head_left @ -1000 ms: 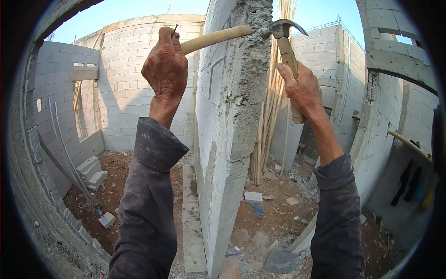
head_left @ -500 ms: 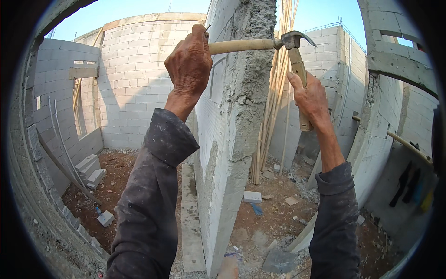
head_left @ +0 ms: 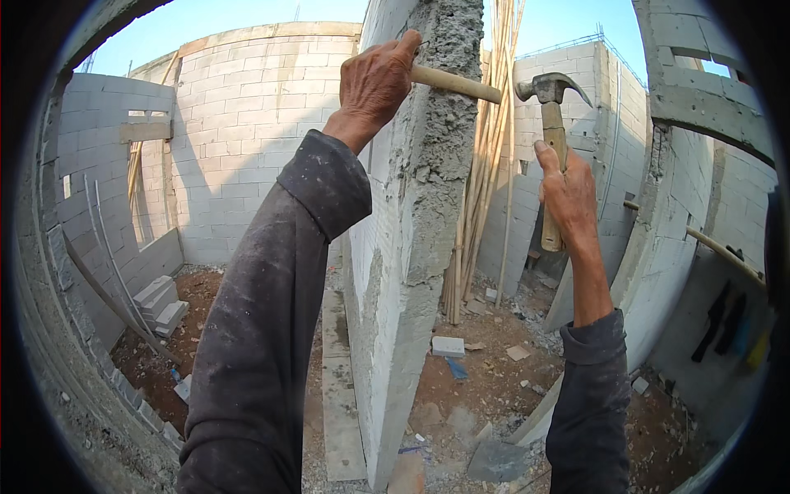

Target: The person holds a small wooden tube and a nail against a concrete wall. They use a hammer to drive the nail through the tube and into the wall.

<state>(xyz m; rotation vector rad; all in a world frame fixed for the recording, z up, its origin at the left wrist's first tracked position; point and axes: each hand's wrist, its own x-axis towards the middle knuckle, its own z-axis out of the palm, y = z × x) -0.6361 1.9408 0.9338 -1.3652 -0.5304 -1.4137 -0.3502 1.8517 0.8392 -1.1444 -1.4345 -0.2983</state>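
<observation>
My left hand (head_left: 374, 89) is closed round a pale, round wooden stick (head_left: 457, 83), held up against the wall end. The stick crosses in front of the rough concrete end (head_left: 448, 156) of a white block wall, and its free end points right. Its other end is hidden by my fist. In my right hand (head_left: 568, 193) is a claw hammer (head_left: 554, 123), gripped by its wooden handle with the head up. The hammer's striking face points toward the stick's free end, with a small gap between them.
Bamboo poles (head_left: 485, 181) lean behind the wall end. Stacked white blocks (head_left: 158, 303) stand on the dirt floor at left. A loose block (head_left: 448, 347), a blue scrap (head_left: 457, 369) and rubble lie below. A wooden pole (head_left: 724, 255) juts out at right.
My left hand has moved right with the stick, further across the wall end. The hammer has shifted right and slightly down, from touching or overlapping the stick's end to standing apart from it.
</observation>
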